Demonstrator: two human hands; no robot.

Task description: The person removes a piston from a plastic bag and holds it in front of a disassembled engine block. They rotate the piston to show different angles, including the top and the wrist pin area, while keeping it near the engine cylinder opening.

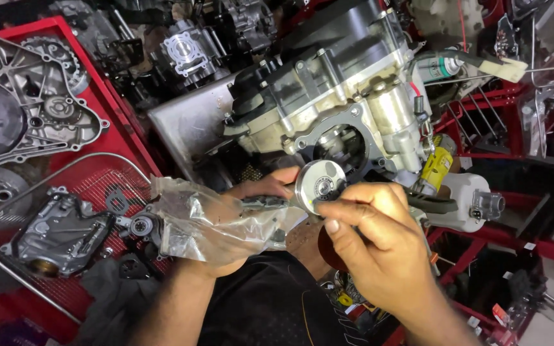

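Note:
A shiny round piston (320, 183) sits between both my hands, just below the open bore of a motorcycle engine block (328, 96). My left hand (251, 211) grips the dark rod under the piston and also clutches a crumpled clear plastic bag (206, 221). My right hand (373, 237) pinches the piston's rim from the right with thumb and fingertips. The round black gasket opening (341, 138) of the engine lies directly above the piston.
A red tray (97, 186) at the left holds an engine cover (27, 109), a grey pump housing (59, 234) and small parts. A white reservoir (469, 202) and yellow part (438, 165) sit right of the engine. Red stand tubes (508, 240) run below right.

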